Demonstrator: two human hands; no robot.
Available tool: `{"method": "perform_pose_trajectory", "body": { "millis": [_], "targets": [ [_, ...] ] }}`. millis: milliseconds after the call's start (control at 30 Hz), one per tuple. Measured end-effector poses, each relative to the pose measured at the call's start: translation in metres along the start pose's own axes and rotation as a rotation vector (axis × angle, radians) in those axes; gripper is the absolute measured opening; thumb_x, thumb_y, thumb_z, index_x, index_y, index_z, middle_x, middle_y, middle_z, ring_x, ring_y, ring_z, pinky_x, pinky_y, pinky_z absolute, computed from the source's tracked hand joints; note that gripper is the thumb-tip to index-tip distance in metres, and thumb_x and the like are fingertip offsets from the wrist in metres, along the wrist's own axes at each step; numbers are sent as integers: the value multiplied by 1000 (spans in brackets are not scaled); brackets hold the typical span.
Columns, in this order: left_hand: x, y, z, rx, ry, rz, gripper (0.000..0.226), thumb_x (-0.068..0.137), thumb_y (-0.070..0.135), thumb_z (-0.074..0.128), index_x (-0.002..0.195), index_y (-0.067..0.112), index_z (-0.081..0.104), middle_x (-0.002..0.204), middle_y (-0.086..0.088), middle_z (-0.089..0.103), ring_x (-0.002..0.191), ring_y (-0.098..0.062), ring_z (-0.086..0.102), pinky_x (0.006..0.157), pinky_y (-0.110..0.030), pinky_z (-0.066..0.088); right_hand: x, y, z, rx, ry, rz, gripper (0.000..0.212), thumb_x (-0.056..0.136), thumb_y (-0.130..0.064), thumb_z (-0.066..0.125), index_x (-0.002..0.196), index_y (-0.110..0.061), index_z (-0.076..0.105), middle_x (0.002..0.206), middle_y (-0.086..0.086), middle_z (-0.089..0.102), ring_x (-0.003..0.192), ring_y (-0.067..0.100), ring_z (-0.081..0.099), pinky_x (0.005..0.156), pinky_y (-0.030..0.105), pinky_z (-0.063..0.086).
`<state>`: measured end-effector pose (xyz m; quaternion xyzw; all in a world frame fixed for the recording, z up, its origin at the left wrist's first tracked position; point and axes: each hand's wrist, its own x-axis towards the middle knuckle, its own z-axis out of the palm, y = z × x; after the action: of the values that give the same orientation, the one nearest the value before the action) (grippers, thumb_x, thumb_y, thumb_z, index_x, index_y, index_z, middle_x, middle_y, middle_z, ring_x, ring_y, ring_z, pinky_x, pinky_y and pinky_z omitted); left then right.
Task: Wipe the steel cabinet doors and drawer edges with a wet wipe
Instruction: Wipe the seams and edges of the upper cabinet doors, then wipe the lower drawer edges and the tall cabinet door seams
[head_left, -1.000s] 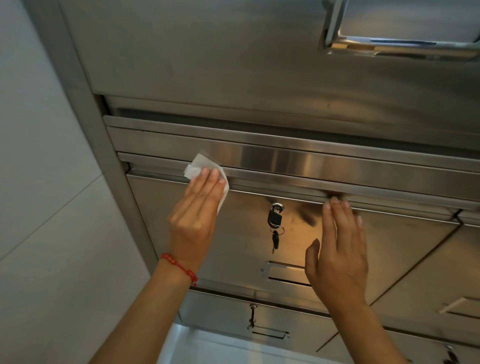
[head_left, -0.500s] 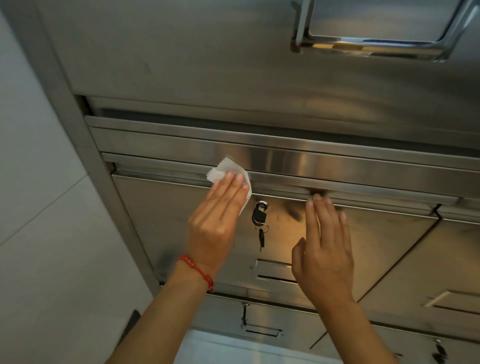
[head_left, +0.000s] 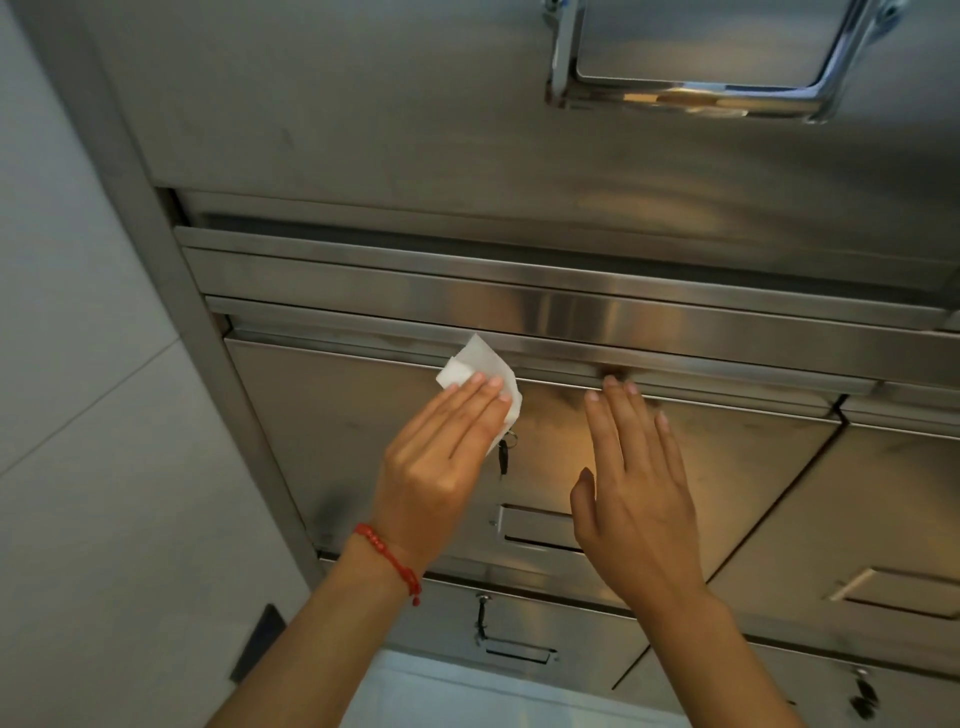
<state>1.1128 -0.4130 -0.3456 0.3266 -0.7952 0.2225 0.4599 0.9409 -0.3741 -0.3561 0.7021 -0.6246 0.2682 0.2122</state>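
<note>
Fingers (head_left: 478, 400) over half-hidden key (head_left: 503, 460)

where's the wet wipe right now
In the head view the wet wipe sits left of centre, pressed by the left hand against the cabinet door's top edge, just above the key.

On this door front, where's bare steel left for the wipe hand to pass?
Bare steel lies left of the left hand, out to the cabinet frame, and right of the right hand, towards the door's slanted edge. It is crowded between the hands: the wipe, the hanging key and the recessed handle sit close together.
</note>
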Motion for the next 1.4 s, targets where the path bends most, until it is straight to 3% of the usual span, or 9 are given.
{"method": "perform_pose_trajectory", "body": {
  "millis": [100,333,867,1033,1300,1400],
  "targets": [
    [-4,10,-7,6,-7,19,22,86,2,58,105,-5,67,109,-18,66,105,-27,63,92,-38,50,-2,0,-9,113,7,14,63,73,2,67,133,2,48,136,19,49,130,32,43,109,51,26],
    [-17,43,-15,-62,-51,40,22,85,4,63,105,-4,67,111,-16,66,106,-24,63,88,-37,53,-15,-4,-34,316,49,-142,45,86,-13,43,128,-2,54,130,11,57,126,22,49,107,48,34],
    [-49,105,-21,-184,-94,111,23,83,13,64,98,-2,70,101,-16,70,98,-23,67,86,-35,54,-83,18,-55,268,-56,-200,44,88,-32,55,124,-8,60,131,7,57,126,18,49,106,42,37],
    [-70,120,-30,-243,-99,101,19,84,9,62,99,2,70,101,-12,70,98,-19,67,93,-31,49,-107,10,-58,213,-65,-183,51,73,-22,79,119,-6,63,127,11,60,120,23,55,101,47,39],
    [-98,139,-35,-331,-122,95,25,81,10,66,104,1,67,106,-12,69,104,-20,64,93,-33,50,-139,7,-60,207,-36,-117,39,69,-13,81,106,-5,70,121,12,63,116,26,58,99,47,39],
    [-109,150,-34,-341,-139,110,29,82,14,62,108,1,60,106,-13,68,104,-20,64,94,-34,48,-154,11,-60,216,-32,-97,33,71,-11,80,101,-4,72,117,14,65,112,28,60,93,48,47]
  ]
}}
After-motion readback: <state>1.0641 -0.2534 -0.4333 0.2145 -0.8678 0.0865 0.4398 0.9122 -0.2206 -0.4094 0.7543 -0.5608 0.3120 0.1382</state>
